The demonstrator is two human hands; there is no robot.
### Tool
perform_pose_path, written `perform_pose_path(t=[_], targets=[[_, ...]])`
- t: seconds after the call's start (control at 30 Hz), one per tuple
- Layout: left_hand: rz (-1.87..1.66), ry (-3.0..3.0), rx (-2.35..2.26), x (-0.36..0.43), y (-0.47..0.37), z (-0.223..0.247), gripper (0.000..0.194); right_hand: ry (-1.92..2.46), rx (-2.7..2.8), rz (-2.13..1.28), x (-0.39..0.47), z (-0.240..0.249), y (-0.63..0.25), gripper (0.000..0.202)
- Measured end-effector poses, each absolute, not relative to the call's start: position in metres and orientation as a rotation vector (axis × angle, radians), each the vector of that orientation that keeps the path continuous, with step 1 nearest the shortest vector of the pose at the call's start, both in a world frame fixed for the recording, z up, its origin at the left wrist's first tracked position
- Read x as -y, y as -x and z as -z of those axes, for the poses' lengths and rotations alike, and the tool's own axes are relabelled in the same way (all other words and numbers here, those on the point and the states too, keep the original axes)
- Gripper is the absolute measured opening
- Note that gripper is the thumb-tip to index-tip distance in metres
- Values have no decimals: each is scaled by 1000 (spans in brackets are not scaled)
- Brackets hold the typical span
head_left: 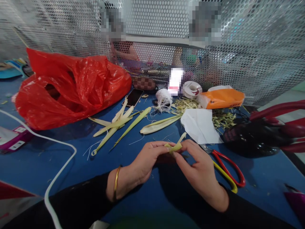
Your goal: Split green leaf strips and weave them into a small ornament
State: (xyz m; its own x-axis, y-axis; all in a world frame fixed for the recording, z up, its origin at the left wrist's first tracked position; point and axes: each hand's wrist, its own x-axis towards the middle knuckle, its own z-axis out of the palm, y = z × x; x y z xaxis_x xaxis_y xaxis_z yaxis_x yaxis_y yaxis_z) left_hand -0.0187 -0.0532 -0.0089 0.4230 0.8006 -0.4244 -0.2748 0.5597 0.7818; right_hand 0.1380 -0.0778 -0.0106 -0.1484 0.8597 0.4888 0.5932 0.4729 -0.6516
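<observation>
Near the middle of the blue table [83,171], both hands pinch one small folded piece of pale green husk [175,148]. My left hand [145,159], with a gold bangle at its wrist, grips the piece from the left. From the right, my right hand [199,168] holds it between thumb and fingers. A narrow end of the husk sticks up between the hands. Beyond my left hand lie loose husk strips [114,124] and a longer green one [133,125]. Scissors [228,168] with one red and one yellow handle lie partly behind my right hand.
A red plastic bag [78,86] fills the back left. Further back are a phone [134,97], white threads [164,97], a tape roll [192,89], an orange packet [224,97], white paper [201,125] and dried stalks [224,118]. A white cable [60,171] crosses the left.
</observation>
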Motion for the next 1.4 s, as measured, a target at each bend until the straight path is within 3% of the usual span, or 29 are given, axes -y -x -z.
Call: perform_pose_path(t=[0.33, 0.57, 0.87, 1.0, 1.03, 1.2, 1.4], targets=[[-778, -693, -882, 53, 18, 7, 34, 1325, 1472, -851, 76, 12, -135, 13], [-776, -719, -836, 49, 19, 7, 31, 1315, 1278, -1141, 72, 9, -135, 10], [-704, -773, -836, 47, 22, 9, 26, 1342, 1272, -1173, 74, 17, -135, 15], [-726, -747, -908, 47, 21, 10, 24, 1368, 1520, -914, 74, 18, -137, 14], [-736, -731, -927, 46, 21, 11, 24, 1364, 1613, -755, 73, 18, -139, 10], [-769, -625, -940, 44, 24, 12, 18, 1045, 2189, 171, 62, 18, -155, 32], [-700, -591, -895, 44, 26, 13, 16, 752, 2326, 444, 59, 16, -166, 20]])
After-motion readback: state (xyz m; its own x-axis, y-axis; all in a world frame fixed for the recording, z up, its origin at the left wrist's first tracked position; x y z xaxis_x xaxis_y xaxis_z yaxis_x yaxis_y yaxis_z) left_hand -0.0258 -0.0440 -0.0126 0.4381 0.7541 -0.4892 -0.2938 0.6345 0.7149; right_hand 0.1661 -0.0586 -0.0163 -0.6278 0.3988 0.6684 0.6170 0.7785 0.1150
